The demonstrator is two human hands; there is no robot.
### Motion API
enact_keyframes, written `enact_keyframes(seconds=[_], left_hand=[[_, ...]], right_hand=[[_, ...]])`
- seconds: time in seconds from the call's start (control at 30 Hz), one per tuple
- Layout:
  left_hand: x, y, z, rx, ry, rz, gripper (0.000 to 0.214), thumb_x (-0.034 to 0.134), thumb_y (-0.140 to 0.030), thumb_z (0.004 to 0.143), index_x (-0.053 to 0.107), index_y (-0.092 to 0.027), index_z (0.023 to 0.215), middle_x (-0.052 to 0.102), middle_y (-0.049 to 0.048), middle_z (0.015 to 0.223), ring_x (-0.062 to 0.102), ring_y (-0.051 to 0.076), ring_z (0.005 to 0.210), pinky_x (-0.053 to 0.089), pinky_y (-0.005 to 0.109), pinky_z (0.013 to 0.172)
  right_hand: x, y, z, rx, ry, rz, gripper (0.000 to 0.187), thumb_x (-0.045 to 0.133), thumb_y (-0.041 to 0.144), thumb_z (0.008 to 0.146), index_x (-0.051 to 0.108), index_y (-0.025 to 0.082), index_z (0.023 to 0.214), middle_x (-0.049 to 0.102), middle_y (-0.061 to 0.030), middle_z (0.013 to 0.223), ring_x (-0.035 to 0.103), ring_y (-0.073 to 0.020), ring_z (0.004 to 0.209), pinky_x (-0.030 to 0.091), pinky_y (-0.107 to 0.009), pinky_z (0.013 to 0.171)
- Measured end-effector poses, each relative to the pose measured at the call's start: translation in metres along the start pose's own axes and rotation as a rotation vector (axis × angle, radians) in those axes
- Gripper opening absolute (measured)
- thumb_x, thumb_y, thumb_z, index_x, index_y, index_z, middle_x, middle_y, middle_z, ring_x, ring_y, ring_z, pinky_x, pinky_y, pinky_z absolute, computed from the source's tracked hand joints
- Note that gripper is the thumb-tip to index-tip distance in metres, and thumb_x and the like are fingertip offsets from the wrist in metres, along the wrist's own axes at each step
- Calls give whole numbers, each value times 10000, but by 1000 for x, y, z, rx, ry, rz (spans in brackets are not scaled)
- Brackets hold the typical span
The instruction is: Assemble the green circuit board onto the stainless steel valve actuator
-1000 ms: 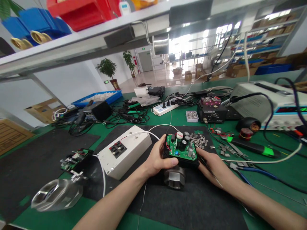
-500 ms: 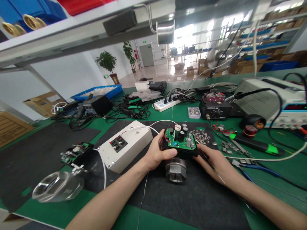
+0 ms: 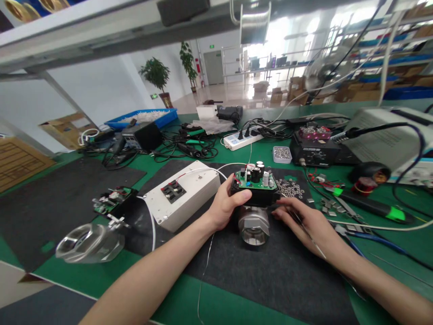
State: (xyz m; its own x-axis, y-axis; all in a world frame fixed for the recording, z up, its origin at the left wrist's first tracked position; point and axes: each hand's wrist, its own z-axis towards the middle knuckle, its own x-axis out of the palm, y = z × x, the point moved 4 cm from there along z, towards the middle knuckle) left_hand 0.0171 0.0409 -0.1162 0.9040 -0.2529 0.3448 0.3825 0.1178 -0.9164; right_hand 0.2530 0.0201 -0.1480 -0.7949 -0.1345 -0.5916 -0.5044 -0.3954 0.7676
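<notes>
My left hand [image 3: 227,203] is closed round the left side of a black housing, thumb along its near face. On top of this actuator housing [image 3: 259,197] sits a green circuit board [image 3: 259,179] with capacitors and a white wire. Below it is a steel valve body [image 3: 254,225] with a hex end and a round opening facing me. Just right of the housing, my right hand [image 3: 299,221] is closed on thin metal tweezers [image 3: 314,243] that slant back over the hand. Whether its fingertips touch the housing is hard to tell.
A pale metal box [image 3: 189,194] with black terminals stands left of the housing. Farther left lies another steel valve [image 3: 89,243] with an open board [image 3: 113,201]. Small metal nuts [image 3: 291,188], pliers [image 3: 372,234] and a green-black screwdriver [image 3: 375,205] lie at right. A power strip [image 3: 241,139] is behind.
The view has shifted, so the scene sits differently. The housing is tipped, showing its board more edge-on and more of its front face. My right fingers have dropped slightly lower beside it.
</notes>
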Motion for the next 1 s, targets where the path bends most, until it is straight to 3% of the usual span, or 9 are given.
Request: enact_keyframes(seconds=[0.37,0.57,0.73,0.83,1.0], left_hand=[[0,1,2,0,-126,-98,665,933,-616,804,749,-180,1272,819,119,1273,746,367,1242,558,464,1112],[-8,7,4,-115,-255,-161,801,964,-712,704,763,-180,1267,813,129,1300,724,394,1288,584,484,1085],[-12,11,6,-151,-281,-180,751,944,-745,711,786,-175,1174,833,124,1220,743,384,1248,584,477,1069],[-12,10,6,-147,-276,-181,760,944,-741,718,786,-179,1205,828,123,1247,739,380,1257,581,471,1074],[-9,9,5,-142,-252,-185,816,957,-749,697,776,-184,1258,803,127,1335,717,390,1297,578,480,1091]], right_hand=[[-1,-3,2,77,38,17,357,603,547,1074,652,288,1314,882,-56,1095,856,-284,1047,656,-402,890],[-2,1,-1,26,35,-26,320,563,501,1092,648,285,1313,890,-56,1115,867,-278,1050,679,-396,871],[-7,1,-3,-21,-52,-134,299,541,423,1089,647,282,1330,893,-45,1126,874,-275,1029,685,-381,830],[-11,1,-2,-16,-87,-193,279,564,382,1064,659,283,1307,895,-24,1107,877,-259,951,669,-348,740],[-12,3,-1,-16,-71,-238,290,552,347,1037,669,277,1293,894,-6,1122,789,-193,599,566,-324,530]])
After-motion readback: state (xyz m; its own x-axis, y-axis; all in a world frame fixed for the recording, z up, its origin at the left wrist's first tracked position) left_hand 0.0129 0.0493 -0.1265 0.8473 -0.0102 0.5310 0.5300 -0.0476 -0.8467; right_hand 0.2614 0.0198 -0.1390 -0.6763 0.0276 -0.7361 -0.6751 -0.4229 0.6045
